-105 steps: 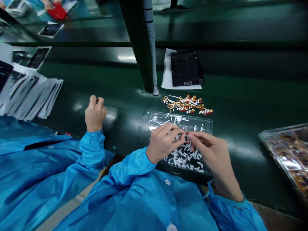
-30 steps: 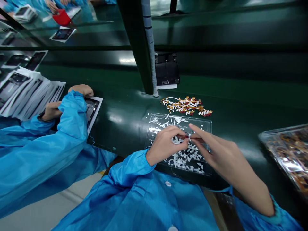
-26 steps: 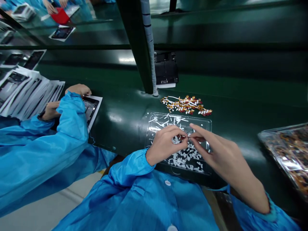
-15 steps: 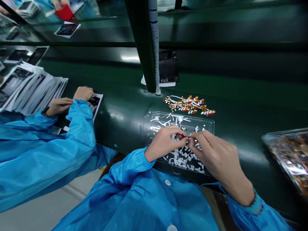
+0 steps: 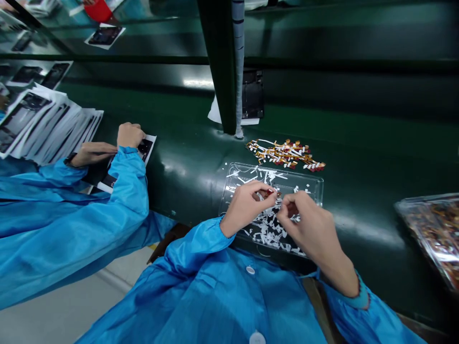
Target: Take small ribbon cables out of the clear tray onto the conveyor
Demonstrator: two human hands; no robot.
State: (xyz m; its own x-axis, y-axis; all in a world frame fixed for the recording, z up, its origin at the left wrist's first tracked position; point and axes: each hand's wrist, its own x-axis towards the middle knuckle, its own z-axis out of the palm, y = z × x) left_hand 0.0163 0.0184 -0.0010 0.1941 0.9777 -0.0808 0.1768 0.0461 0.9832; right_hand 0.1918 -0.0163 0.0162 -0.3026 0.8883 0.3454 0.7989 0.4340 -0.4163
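My left hand [image 5: 249, 204] pinches a small flex cable [image 5: 268, 192], reddish and orange, over a clear plastic tray [image 5: 320, 193]. My right hand [image 5: 310, 224] hangs just to the right, thumb and fingertips pressed together; whether anything tiny is between them is hidden. White paper-like scraps [image 5: 268, 229] lie scattered in the tray beneath both hands. Behind the tray's far edge rests a loose pile of orange flex cables [image 5: 287, 154] with white tabs.
A second clear tray [image 5: 430, 229] full of orange parts sits at the right. A dark post [image 5: 218, 67] rises behind the cable pile, near a black panel [image 5: 253, 95]. To the left, a co-worker's hands [image 5: 131, 135] work beside a stack of white-edged panels [image 5: 53, 126].
My right hand has drawn slightly away from my left, opening a small gap between the fingertips. The flex cable stays in my left hand. The view has shifted a little.
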